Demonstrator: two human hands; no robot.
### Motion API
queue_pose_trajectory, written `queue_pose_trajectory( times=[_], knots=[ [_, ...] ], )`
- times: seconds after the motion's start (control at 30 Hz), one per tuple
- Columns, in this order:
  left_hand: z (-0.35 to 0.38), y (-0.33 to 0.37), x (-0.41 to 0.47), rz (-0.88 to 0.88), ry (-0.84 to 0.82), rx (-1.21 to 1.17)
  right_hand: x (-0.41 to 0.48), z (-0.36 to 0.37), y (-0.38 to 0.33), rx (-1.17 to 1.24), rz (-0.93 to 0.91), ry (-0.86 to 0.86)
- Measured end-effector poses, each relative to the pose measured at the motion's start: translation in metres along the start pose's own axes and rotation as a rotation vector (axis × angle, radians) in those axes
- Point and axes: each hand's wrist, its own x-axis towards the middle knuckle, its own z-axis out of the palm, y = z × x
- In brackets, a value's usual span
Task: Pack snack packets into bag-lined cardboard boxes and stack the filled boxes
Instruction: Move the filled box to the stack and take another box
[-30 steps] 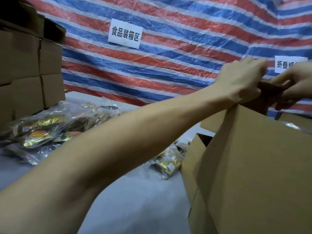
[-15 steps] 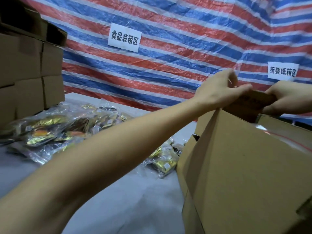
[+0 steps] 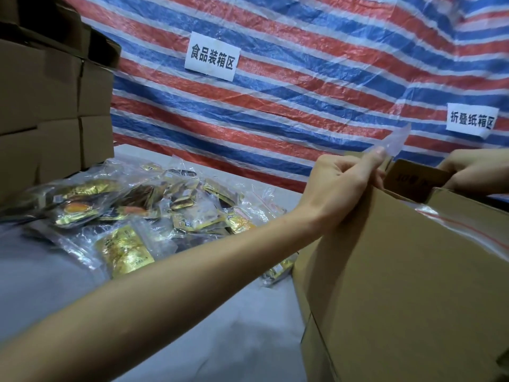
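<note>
A brown cardboard box (image 3: 399, 271) stood open at the right, its near wall plain. A clear bag (image 3: 440, 216) with a red zip line lay across its top, one corner poking above the far rim. Gold and dark snack packets (image 3: 124, 205) lay heaped on the grey worktop (image 3: 192, 340) to its left. Closed boxes (image 3: 49, 92) stood stacked at far left.

right hand (image 3: 479, 169): cut by edge | box (image 3: 399, 271) interior: hidden

Left hand (image 3: 341, 183), right hand (image 3: 479, 169) (both curled)
</note>
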Motion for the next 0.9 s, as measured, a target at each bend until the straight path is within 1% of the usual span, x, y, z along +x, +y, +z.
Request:
queue_pose_trajectory(
  times=[0.1,0.23,0.33,0.4,0.5,0.57,0.67,0.7,0.77,0.83,0.9],
  knots=[
    [0.014,-0.004,-0.003,0.021,0.055,0.024,-0.007,0.001,-0.011,-0.012,-0.039,0.014],
    [0.032,-0.005,0.001,0.042,0.186,-0.010,-0.008,0.000,-0.018,-0.109,-0.098,0.190],
    [0.042,-0.004,0.002,0.065,0.244,-0.024,-0.009,-0.004,-0.024,-0.051,-0.070,0.261],
    [0.049,-0.005,0.002,0.068,0.267,-0.019,-0.015,-0.007,-0.027,0.002,-0.051,0.283],
    [0.058,-0.009,0.001,0.045,0.286,-0.010,-0.023,-0.006,-0.028,-0.009,-0.050,0.273],
    [0.061,-0.013,0.000,0.023,0.281,-0.016,-0.027,-0.003,-0.028,-0.019,-0.064,0.273],
    [0.062,-0.016,-0.002,0.009,0.255,-0.056,-0.029,-0.001,-0.024,0.041,-0.090,0.297],
    [0.062,-0.017,-0.002,0.011,0.245,-0.069,-0.028,0.000,-0.023,0.067,-0.093,0.296],
    [0.062,-0.019,-0.002,0.004,0.216,-0.087,-0.028,0.000,-0.022,0.124,-0.079,0.241],
    [0.059,-0.023,-0.002,-0.024,0.174,-0.085,-0.031,0.001,-0.024,0.145,-0.034,0.113],
    [0.052,-0.027,-0.002,-0.035,0.128,-0.046,-0.034,0.000,-0.026,0.116,-0.015,0.002]
  ],
)
